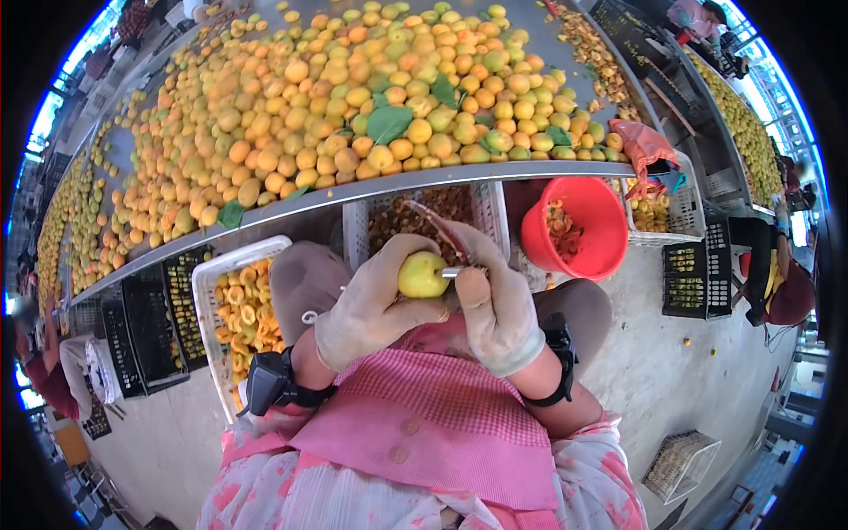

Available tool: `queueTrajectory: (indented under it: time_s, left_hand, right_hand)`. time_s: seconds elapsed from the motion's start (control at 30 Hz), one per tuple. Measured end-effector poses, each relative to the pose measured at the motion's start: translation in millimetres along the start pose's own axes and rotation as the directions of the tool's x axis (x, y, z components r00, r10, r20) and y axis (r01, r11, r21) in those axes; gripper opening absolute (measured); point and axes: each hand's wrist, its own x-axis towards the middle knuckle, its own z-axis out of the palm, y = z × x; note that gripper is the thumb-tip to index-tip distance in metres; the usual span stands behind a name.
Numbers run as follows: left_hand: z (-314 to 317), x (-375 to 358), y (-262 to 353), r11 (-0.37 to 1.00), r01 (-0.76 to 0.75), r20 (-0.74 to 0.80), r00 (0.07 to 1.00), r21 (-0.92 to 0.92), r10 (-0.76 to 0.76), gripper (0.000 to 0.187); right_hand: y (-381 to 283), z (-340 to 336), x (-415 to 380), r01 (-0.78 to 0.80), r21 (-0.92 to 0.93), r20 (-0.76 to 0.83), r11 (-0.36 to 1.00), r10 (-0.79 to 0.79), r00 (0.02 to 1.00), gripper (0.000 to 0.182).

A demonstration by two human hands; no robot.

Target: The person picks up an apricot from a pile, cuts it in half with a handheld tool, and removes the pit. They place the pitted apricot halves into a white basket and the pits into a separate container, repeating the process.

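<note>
A yellow-green apricot sits in my gloved left hand, fingers and thumb closed round it. My gloved right hand grips a small knife with a curved dark red handle that sticks up past the fingers. Its short metal end points left, right at the apricot's side. Both hands are close together above my lap, in front of the pink checked apron. Below and beyond them stands a white crate with brownish fruit scraps, partly hidden by the hands.
A metal-edged table heaped with apricots spans the front. At left is a white crate of halved apricots; at right, a red bucket with scraps. Black crates stand on both sides. Other people sit at the far edges.
</note>
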Motion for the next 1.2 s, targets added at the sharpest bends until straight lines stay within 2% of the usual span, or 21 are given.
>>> queueTrajectory:
  time_s: [0.03,0.07,0.1,0.2,0.27,0.3,0.37,0.4,0.43,0.47,0.6,0.67,0.7,0.77,0.8,0.83,0.9,0.93,1.03,1.2]
  left_hand:
    - [0.6,-0.2,2.4,0.999,-0.023,-0.006,1.000,0.026,0.024,0.054]
    - [1.6,-1.6,1.8,0.998,0.047,0.001,0.999,-0.035,-0.047,0.053]
    - [0.9,-2.0,0.5,0.999,0.037,0.005,0.999,-0.035,-0.037,0.053]
    - [-0.4,-2.5,-0.4,0.999,-0.002,0.018,1.000,0.052,0.001,0.056]
    - [2.3,-4.5,0.9,0.995,0.073,0.042,0.997,-0.064,-0.070,0.055]
    - [4.3,-5.6,0.5,0.995,0.078,0.041,0.996,-0.065,-0.075,0.055]
    - [6.0,-6.3,-2.0,0.992,0.054,0.017,0.998,-0.110,-0.052,0.054]
    - [3.8,-6.0,-3.7,0.999,0.018,0.024,1.000,-0.028,-0.018,0.058]
    - [4.2,-9.2,-4.1,0.998,0.043,0.019,0.999,-0.036,-0.043,0.058]
    - [3.4,-8.3,-3.3,0.997,0.048,0.035,0.998,-0.059,-0.046,0.059]
    - [6.4,-9.2,1.9,0.985,0.069,0.057,0.997,-0.158,-0.061,0.057]
    - [9.9,-10.2,1.9,0.980,0.069,0.049,0.997,-0.186,-0.061,0.057]
    - [10.7,-10.7,1.7,0.975,0.069,0.042,0.997,-0.211,-0.061,0.056]
    - [12.2,-11.8,-3.3,0.986,0.043,0.031,0.999,-0.160,-0.038,0.057]
    - [11.4,-12.2,-4.4,0.993,0.022,0.027,0.999,-0.119,-0.019,0.059]
    - [10.0,-12.8,-3.2,0.994,0.014,0.024,1.000,-0.108,-0.011,0.059]
    - [8.5,-13.2,0.3,0.994,-0.098,0.019,0.995,0.056,0.097,0.059]
    - [7.3,-14.8,6.4,0.998,-0.036,0.035,0.999,0.043,0.034,0.059]
    - [6.2,-18.4,12.9,0.994,-0.044,0.045,0.998,0.105,0.040,0.057]
    - [8.6,-21.0,16.8,0.988,-0.068,0.047,0.997,0.141,0.062,0.057]
  right_hand:
    - [-2.4,-0.6,-0.1,0.000,0.028,0.004,1.000,0.000,1.000,0.053]
    - [-6.4,-0.9,-0.1,-0.016,0.064,0.005,0.998,0.016,1.000,0.053]
    - [-9.4,-2.2,-0.5,-0.010,0.057,-0.002,0.998,0.010,1.000,0.053]
    - [-12.4,-3.1,-5.3,-0.135,0.161,0.033,0.978,0.131,0.991,0.054]
    - [-8.2,0.2,-6.1,-0.098,0.209,0.000,0.973,0.101,0.995,0.054]
    - [-7.8,2.2,-7.7,-0.068,0.256,-0.030,0.964,0.078,0.996,0.054]
    - [-8.1,3.3,-8.2,-0.010,0.222,-0.071,0.975,0.027,0.997,0.052]
    - [-13.2,1.0,-12.2,-0.188,0.280,-0.013,0.941,0.200,0.980,0.052]
    - [-17.3,-2.3,-17.4,-0.362,0.325,0.055,0.874,0.365,0.929,0.051]
    - [-13.5,-2.4,-19.1,-0.228,0.183,0.018,0.956,0.228,0.973,0.048]
    - [-11.0,3.6,-16.1,-0.163,0.273,-0.018,0.948,0.174,0.985,0.046]
    - [-4.2,7.8,-11.3,0.093,0.168,-0.105,0.981,-0.076,0.992,0.047]
    - [-7.2,6.7,-10.5,0.102,0.171,-0.103,0.980,-0.085,0.991,0.047]
    - [-17.5,1.7,-10.9,0.035,0.053,-0.042,0.998,-0.032,0.999,0.050]
    - [-13.3,2.2,-12.3,0.077,-0.065,-0.064,0.995,-0.081,0.995,0.051]
    - [-13.5,2.7,-13.0,0.090,-0.063,-0.067,0.994,-0.094,0.993,0.051]
    - [-13.9,3.2,-14.9,0.044,-0.142,-0.043,0.989,-0.051,0.998,0.049]
    - [-11.8,3.0,-16.1,0.054,-0.174,-0.033,0.983,-0.061,0.998,0.052]
    - [-16.6,3.5,-18.5,0.031,-0.234,-0.019,0.972,-0.037,0.999,0.056]
    - [-23.0,-0.6,-22.3,-0.070,-0.190,0.054,0.979,0.081,0.995,0.059]
